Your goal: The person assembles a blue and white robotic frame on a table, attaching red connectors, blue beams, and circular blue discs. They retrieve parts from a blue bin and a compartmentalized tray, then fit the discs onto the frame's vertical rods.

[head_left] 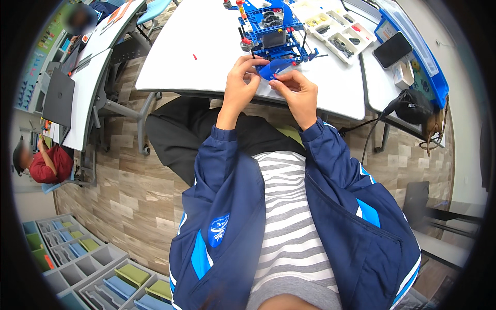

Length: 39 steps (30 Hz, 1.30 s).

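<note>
A blue curved panel (269, 72) with small holes is held between my hands at the table's near edge. My left hand (241, 85) grips its left side, the thumb and fingers closed on it. On the other side, my right hand (298, 93) pinches the panel's lower right edge. Something small and red shows at the right fingertips, too small to name. Just beyond the panel stands a blue building-brick model (276, 39) with black gears, a grey block and a few red and yellow parts. Whether the panel is joined to the model cannot be made out.
A sorting tray (338, 44) of small parts lies right of the model. Further right are a black phone (392, 49), a blue bin (439, 77) and a black bag (413, 107). A small red piece (195, 57) lies on the white table (178, 39). People sit at the left desks.
</note>
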Each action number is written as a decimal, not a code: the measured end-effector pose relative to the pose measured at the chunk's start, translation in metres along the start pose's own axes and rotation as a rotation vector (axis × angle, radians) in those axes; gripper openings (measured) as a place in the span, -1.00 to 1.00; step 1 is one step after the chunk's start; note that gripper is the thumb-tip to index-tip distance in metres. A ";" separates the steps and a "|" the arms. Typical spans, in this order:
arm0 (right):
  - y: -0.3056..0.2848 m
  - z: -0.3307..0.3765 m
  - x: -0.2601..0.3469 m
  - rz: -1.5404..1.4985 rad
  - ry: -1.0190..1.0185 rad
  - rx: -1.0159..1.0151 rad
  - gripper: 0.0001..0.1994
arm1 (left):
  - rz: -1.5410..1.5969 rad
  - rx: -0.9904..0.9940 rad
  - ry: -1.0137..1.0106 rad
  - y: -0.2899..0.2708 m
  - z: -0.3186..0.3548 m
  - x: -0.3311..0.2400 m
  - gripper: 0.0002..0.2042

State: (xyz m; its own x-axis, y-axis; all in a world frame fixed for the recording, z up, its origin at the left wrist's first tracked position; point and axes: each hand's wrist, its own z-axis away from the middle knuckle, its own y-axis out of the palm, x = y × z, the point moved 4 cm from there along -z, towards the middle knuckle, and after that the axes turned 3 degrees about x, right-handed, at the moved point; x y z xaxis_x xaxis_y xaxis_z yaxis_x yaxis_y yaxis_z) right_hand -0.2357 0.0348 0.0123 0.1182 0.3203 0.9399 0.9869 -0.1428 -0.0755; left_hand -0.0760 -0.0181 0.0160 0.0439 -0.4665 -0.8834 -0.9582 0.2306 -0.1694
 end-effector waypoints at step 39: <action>0.005 -0.011 -0.002 -0.033 -0.024 -0.096 -0.89 | -0.070 -0.182 -0.091 0.011 0.001 0.007 -0.84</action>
State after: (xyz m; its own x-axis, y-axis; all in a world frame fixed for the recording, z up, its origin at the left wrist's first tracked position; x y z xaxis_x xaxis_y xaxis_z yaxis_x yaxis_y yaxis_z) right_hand -0.2324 0.0238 0.0141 0.0893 0.3488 0.9329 0.9754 -0.2202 -0.0110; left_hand -0.0855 -0.0177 0.0072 0.1291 -0.3951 -0.9095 -0.9868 0.0388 -0.1570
